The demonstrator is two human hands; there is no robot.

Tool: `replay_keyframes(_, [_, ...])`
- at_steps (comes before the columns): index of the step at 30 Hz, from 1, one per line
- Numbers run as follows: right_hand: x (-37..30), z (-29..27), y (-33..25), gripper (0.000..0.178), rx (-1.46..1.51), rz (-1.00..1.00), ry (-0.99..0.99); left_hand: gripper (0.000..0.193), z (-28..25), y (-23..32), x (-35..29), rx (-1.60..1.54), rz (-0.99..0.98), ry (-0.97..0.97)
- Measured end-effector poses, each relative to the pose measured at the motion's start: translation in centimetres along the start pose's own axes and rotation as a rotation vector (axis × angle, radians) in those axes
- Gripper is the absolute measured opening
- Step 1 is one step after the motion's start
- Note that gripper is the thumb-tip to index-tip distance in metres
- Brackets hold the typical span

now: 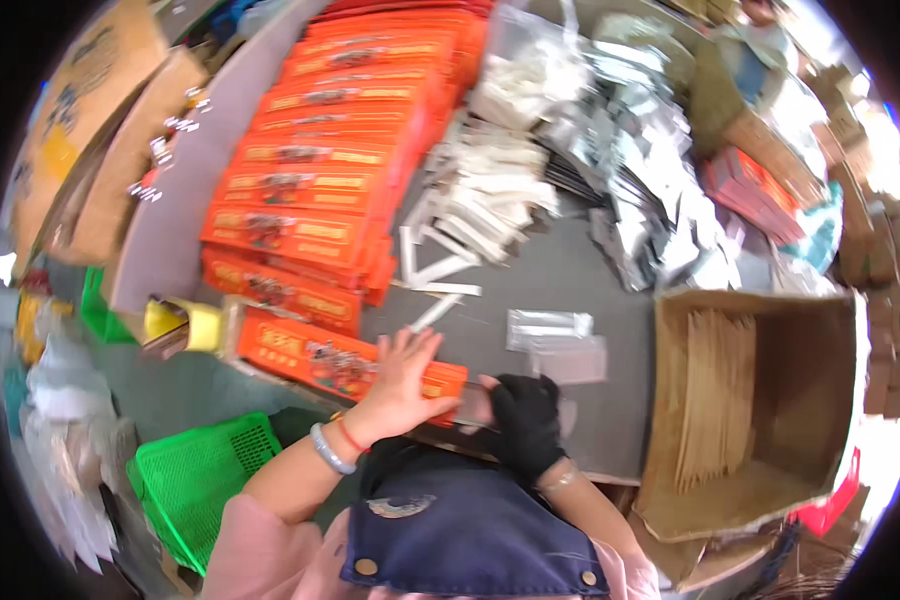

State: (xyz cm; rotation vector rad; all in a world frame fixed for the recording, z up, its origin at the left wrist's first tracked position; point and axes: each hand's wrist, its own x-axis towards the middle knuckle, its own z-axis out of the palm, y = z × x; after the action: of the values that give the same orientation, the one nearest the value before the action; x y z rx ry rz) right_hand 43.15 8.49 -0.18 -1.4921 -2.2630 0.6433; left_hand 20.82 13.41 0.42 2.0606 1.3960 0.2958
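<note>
My bare left hand (398, 385) lies across the right part of a long, flat orange printed box (305, 352), fingers stretched and thumb apart. Close to that box's right end is my right hand (527, 425), in a black glove with a bare fingertip showing. Its fingers are curled; a pale, see-through patch shows beside them, too blurred to name. Just beyond the right hand, clear plastic trays (568, 358) lie on the dark grey tabletop (610, 420). Past my left hand, overlapping rows of matching orange boxes (310, 185) fill the table's left side.
White strips (490, 195) and silvery packets (635, 150) are heaped toward the back. At the right stands an open cardboard box (770, 400) with flat brown pieces (715, 400) inside. A yellow tape roll (205, 327) sits at the left edge, above a green basket (205, 480).
</note>
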Motion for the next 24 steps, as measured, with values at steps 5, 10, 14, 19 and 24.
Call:
replay_keyframes(5, [-8.6, -5.2, 8.1, 0.054, -0.108, 0.451, 0.376, 0.03, 1.2, -1.9, 6.3, 0.087, 0.092, 0.322])
replay_keyframes(10, [-20.9, -8.3, 16.4, 0.051, -0.477, 1.11, 0.277, 0.01, 1.9, -4.0, 9.2, 0.219, 0.199, 0.25])
replay_keyframes(14, [-21.0, -7.8, 16.1, 0.051, -0.657, 1.238, 0.012, 0.016, 0.8, -1.9, 9.4, 0.301, 0.299, 0.192])
replay_keyframes(19, [-17.5, -7.3, 14.7, 0.033, -0.59, 1.187, 0.23, 0.007, 3.8, 6.1, 8.4, 0.016, 0.483, 0.091])
replay_keyframes(24, [-18.7, -7.2, 13.8, 0.03, -0.533, 1.146, 0.333, 0.013, 8.7, 8.1, 9.3, 0.253, 0.457, 0.098])
